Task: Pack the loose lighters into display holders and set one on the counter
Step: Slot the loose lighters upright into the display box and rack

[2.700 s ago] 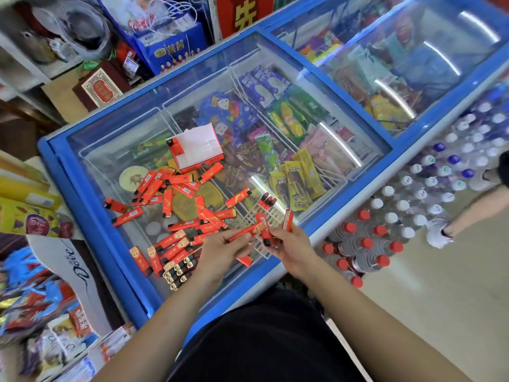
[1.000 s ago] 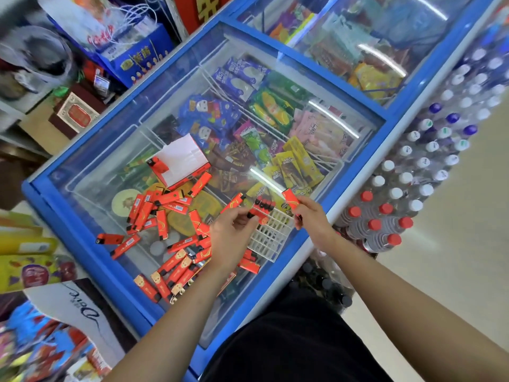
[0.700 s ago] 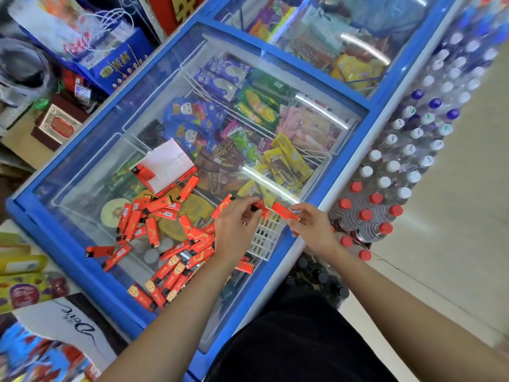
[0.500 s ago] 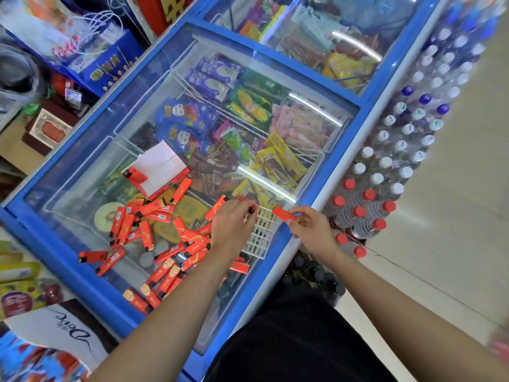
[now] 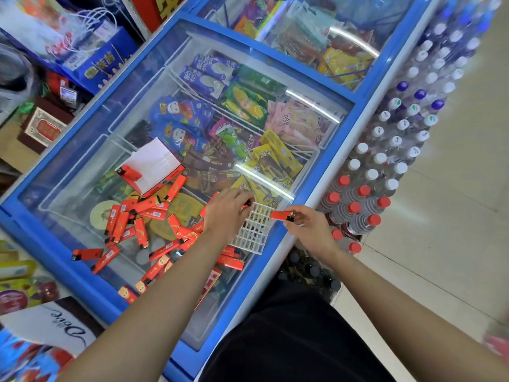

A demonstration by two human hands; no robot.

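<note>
One white grid holder [image 5: 253, 230], one flat box [image 5: 154, 161] and over twenty loose red lighters [image 5: 146, 205]

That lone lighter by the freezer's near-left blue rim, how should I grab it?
Pinch the lone lighter across its two long edges at mid-body, coming from straight above: it lies flat on the glass lid, with its long sides uncovered.

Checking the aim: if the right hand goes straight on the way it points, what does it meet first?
Probably the white display holder: the right hand pinches a lighter aimed at its upper edge, with the left hand just beyond. How high it hovers is unclear.
</note>
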